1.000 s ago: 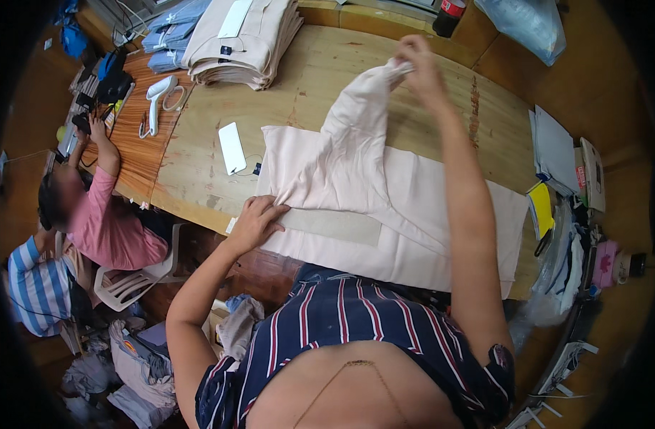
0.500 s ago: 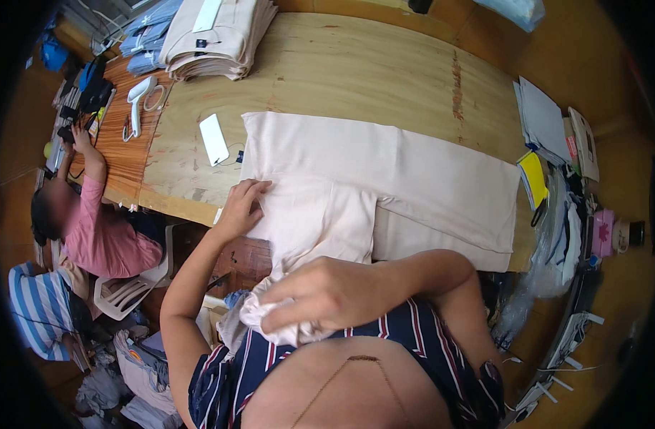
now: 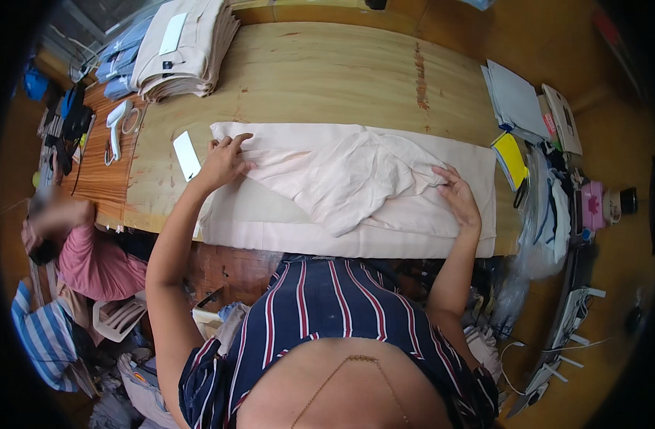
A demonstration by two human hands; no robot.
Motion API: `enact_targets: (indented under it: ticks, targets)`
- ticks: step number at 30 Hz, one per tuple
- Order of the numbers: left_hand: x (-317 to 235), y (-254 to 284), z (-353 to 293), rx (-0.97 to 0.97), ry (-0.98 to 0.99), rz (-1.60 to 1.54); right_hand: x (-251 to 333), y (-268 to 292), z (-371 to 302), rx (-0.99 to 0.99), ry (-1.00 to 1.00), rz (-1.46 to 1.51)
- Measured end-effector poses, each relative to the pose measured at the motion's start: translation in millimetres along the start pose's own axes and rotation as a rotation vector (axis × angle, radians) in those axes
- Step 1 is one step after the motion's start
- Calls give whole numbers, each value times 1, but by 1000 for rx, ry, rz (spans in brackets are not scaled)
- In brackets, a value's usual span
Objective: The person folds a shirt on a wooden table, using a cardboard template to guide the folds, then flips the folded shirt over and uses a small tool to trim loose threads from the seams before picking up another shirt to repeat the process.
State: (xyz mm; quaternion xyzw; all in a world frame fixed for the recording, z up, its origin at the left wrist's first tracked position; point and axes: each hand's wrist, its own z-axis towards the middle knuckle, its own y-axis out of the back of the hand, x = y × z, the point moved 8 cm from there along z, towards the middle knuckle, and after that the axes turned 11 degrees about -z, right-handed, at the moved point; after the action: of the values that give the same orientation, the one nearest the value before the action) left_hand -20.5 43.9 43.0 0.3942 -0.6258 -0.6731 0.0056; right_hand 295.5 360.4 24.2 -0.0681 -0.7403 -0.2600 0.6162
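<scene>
A pale pink garment [image 3: 270, 232] lies partly folded along the table's near edge. One part of it, apparently a sleeve [image 3: 356, 182], sprawls crumpled across the top from left to right. At the garment's left end rests my left hand [image 3: 226, 163], thumb and fingers apart. My right hand [image 3: 461, 200] is at the right end of the crumpled part, its fingertips closed on the cloth. Just left of my left hand is a white card tag [image 3: 187, 156].
A stack of folded pale pink garments [image 3: 188, 53] stands at the far left beside folded blue ones [image 3: 118, 68]. A white handheld scanner [image 3: 115, 121] lies nearby. Papers [image 3: 513, 100] and a yellow packet [image 3: 510, 161] sit at the right edge. A person in pink [image 3: 98, 264] is at the left.
My right hand has carried the bunched cloth from near my body up and rightward, and it now lies across the garment. My left hand has shifted slightly up and left.
</scene>
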Motion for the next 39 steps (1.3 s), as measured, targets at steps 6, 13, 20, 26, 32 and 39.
enact_targets:
  ticks: [6, 13, 20, 26, 32, 39]
  targets:
    - [-19, 0, -15, -386, 22, 259, -40, 63, -14, -370, -85, -751]
    - [18, -46, -12, -223, 195, 322, -50, 67, -1, -501, -309, -1405]
    - [24, -10, 89, -275, 168, 459, -43, 91, 97, -521, -240, -1348]
    - [90, 31, -89, -1025, 226, -117, 2, 98, -44, -496, 34, -1170]
    - [120, -117, -216, -664, 854, -427, -15, 35, -175, -249, -298, -1473]
    - [9, -90, -195, 608, 729, -774, -31, 80, -195, -449, -160, -1240]
